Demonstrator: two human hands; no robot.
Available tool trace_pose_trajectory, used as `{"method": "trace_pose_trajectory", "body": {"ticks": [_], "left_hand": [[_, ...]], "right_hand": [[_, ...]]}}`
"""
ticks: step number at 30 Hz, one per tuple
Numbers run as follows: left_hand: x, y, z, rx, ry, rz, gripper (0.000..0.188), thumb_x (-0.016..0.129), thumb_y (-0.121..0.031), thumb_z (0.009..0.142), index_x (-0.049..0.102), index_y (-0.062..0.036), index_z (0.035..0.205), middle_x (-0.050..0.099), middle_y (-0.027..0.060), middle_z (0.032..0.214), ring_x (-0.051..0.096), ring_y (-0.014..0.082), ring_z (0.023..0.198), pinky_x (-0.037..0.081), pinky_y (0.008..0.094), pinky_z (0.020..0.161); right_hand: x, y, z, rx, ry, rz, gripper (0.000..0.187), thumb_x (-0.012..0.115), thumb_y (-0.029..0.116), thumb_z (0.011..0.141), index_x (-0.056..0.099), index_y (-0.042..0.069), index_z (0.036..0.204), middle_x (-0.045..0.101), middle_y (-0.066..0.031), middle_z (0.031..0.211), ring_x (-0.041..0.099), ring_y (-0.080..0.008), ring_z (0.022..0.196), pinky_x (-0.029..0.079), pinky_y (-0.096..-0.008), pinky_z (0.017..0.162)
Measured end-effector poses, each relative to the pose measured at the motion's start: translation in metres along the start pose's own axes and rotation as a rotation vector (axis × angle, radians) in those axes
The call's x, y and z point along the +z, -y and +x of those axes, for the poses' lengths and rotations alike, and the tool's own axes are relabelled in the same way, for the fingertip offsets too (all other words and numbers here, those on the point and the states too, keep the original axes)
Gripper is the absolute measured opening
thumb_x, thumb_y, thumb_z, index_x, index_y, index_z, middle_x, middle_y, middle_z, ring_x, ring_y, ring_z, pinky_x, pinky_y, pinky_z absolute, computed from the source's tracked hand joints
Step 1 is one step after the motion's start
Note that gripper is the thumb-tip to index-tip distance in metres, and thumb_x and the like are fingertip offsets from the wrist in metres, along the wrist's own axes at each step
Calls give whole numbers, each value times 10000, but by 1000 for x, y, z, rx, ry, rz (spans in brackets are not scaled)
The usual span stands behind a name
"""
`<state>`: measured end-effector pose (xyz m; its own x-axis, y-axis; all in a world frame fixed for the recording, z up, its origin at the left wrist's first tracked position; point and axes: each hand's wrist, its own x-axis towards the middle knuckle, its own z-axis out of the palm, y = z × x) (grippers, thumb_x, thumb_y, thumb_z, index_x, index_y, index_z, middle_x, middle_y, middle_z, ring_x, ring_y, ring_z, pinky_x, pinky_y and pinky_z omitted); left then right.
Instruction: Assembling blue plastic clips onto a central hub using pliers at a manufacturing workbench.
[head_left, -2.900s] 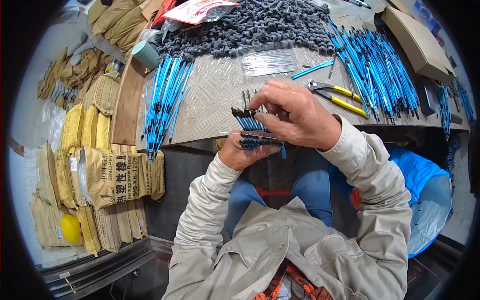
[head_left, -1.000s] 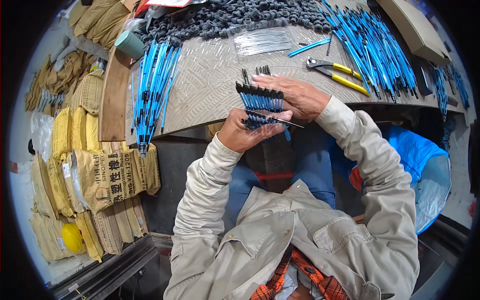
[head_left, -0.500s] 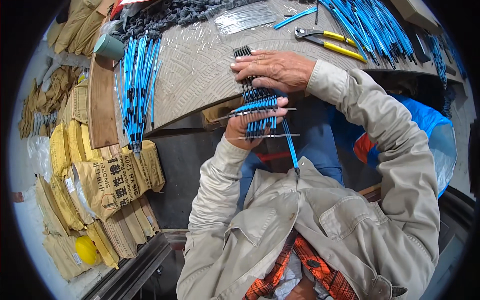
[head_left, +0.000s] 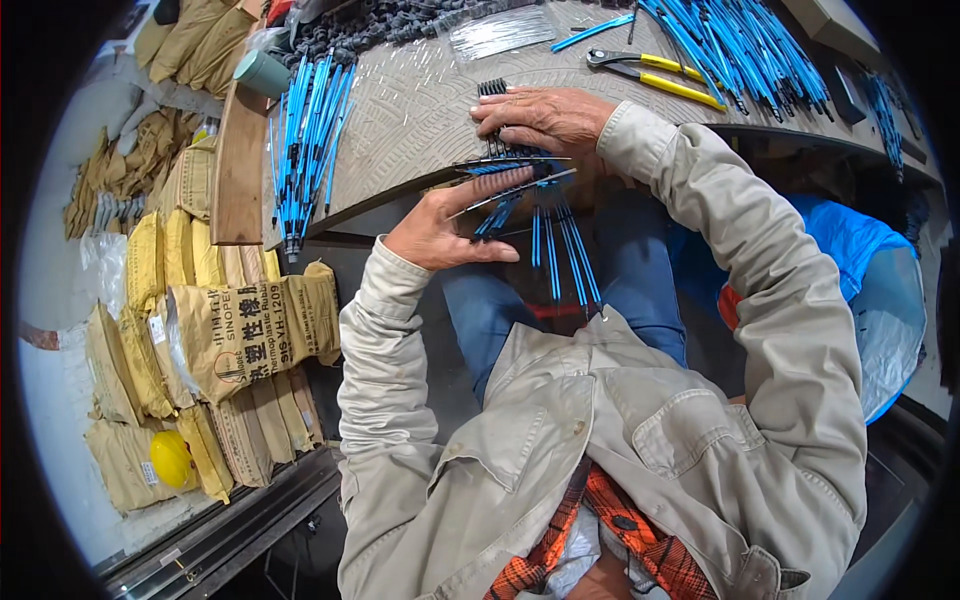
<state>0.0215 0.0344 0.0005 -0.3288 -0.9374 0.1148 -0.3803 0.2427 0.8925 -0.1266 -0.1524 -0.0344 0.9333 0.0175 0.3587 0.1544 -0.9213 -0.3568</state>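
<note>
My right hand [head_left: 552,113] lies at the table's front edge. Its fingers are closed over a row of black rod ends [head_left: 491,88]. Below it, slim blue rods [head_left: 568,245] with black tips fan down over my lap. My left hand [head_left: 440,222] is beside them, thumb spread away and fingers stretched out among thin flat strips [head_left: 540,183] that cross the rods. Part of those fingers is hidden by the strips and rods. Whether the strips rest on the left fingers I cannot tell.
On the table [head_left: 410,120] lie yellow-handled pliers [head_left: 655,78], a left bundle of blue rods [head_left: 308,140], a larger right pile [head_left: 745,55], thin clear strips [head_left: 502,35] and a green cup [head_left: 262,73]. Sacks [head_left: 230,335] are stacked at left; a blue bag [head_left: 850,250] stands at right.
My left hand has moved left and slightly up, its thumb opening away from the rods. More blue rods now hang fanned toward my lap. The right hand stays over the black ends.
</note>
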Motion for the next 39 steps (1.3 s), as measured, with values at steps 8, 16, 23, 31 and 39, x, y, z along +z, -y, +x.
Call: {"method": "trace_pose_trajectory", "body": {"ticks": [8, 16, 23, 31, 39], "left_hand": [[-16, -6, -21, -63, -43, 113, 800, 843, -235, 511, 530, -80, 1231, 615, 98, 1113, 588, 177, 950, 439, 285, 877], [-31, 25, -15, 121, -119, 572, 982, 802, -399, 453, 436, -47, 1294, 473, 104, 1306, 476, 245, 1172, 358, 337, 1001], [-24, 52, 43, 323, 99, 971, 1042, 675, -553, 479, 346, -81, 1348, 358, 87, 1395, 333, 223, 1289, 243, 343, 1076], [-19, 58, 55, 399, 26, 1190, 828, 635, -373, 597, 369, -85, 1326, 389, 62, 1373, 360, 201, 1269, 279, 330, 1060], [-19, 60, 51, 413, -36, 1177, 771, 620, -291, 630, 367, -66, 1323, 375, 69, 1383, 363, 203, 1269, 299, 321, 1055]], "right_hand": [[4, -6, -1, -3, -32, -58, 287, 410, 272, 939, 529, 101, 1136, 470, -70, 1307, 445, -245, 1203, 347, -356, 1021], [1, -4, -1, 221, -133, 266, 327, 400, 301, 934, 466, 110, 1191, 597, -66, 1136, 586, -305, 984, 465, -379, 814], [-16, 9, 10, 358, 13, 224, 381, 420, 275, 931, 420, 70, 1252, 631, -97, 1064, 632, -288, 861, 501, -348, 731], [-71, -92, 62, 376, -71, -325, 153, 581, 241, 810, 622, 94, 818, 654, -59, 903, 626, -267, 740, 491, -340, 617], [-64, -107, 82, 446, 217, -600, 75, 599, 193, 740, 611, 119, 746, 634, -19, 780, 601, -254, 652, 466, -363, 570]]}}
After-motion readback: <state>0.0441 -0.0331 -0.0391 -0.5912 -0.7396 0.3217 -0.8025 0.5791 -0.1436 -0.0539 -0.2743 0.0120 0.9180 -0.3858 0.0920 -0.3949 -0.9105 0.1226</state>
